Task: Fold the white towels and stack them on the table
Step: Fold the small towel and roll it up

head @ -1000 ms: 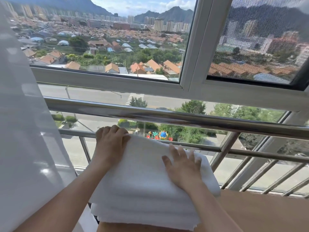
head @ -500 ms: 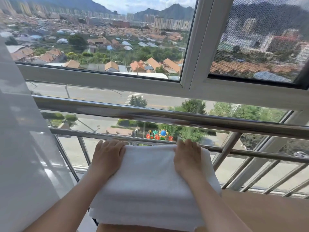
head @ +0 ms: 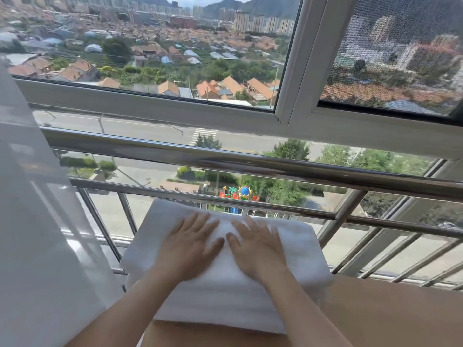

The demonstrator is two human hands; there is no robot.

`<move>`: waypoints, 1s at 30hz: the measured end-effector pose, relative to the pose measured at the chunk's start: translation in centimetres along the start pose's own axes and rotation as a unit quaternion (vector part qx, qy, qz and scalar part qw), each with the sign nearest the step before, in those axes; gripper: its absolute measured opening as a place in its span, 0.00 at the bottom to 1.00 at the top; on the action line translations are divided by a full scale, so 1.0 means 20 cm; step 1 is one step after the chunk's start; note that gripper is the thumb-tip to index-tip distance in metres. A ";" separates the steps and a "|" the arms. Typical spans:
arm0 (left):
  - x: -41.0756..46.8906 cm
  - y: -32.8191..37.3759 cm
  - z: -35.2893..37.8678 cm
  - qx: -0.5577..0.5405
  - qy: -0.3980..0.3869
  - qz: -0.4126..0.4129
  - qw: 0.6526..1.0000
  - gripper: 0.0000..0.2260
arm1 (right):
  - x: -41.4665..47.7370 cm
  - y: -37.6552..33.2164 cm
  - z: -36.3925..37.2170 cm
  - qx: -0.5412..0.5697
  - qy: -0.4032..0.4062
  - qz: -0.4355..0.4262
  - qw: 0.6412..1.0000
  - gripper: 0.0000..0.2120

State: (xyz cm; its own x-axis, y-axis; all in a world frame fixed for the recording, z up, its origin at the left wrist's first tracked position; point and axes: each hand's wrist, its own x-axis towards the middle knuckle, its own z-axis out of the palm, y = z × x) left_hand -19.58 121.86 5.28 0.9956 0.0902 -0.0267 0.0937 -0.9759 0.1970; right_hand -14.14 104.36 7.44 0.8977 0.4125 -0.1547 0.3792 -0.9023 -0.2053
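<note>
White towels (head: 225, 304), stacked beneath both palms, are pressed flat by the left hand (head: 190, 246) and right hand (head: 258, 249), fingers spread; even outward smoothing is advised so edges are kept aligned.

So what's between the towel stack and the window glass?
The steel railing: in the head view its horizontal bars run just behind the towel stack, in front of the window glass.

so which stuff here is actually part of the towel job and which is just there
Part of the job: white towel stack, table, left hand and right hand, both flat on top of the stack.
Just there: metal railing, window frame, insect screen, glossy white panel at left.
</note>
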 end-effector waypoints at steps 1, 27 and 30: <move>-0.01 -0.03 0.00 0.015 0.005 -0.010 1.000 0.31 | -0.01 0.04 0.00 0.004 0.003 0.018 1.000 0.30; -0.16 -0.27 0.02 -0.018 0.026 -0.108 0.994 0.41 | -0.22 0.31 0.05 0.020 0.047 0.144 0.988 0.32; -0.16 -0.25 0.00 -0.005 0.016 -0.111 0.994 0.39 | -0.24 0.33 0.03 0.026 0.021 0.146 0.989 0.31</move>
State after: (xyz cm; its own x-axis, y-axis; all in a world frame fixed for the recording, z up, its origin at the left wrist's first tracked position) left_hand -23.28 126.51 4.27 0.9502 0.3092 -0.0396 0.3107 -0.9294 0.1993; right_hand -16.04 96.44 6.27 0.9763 0.1279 -0.1743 0.0905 -0.9740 -0.2078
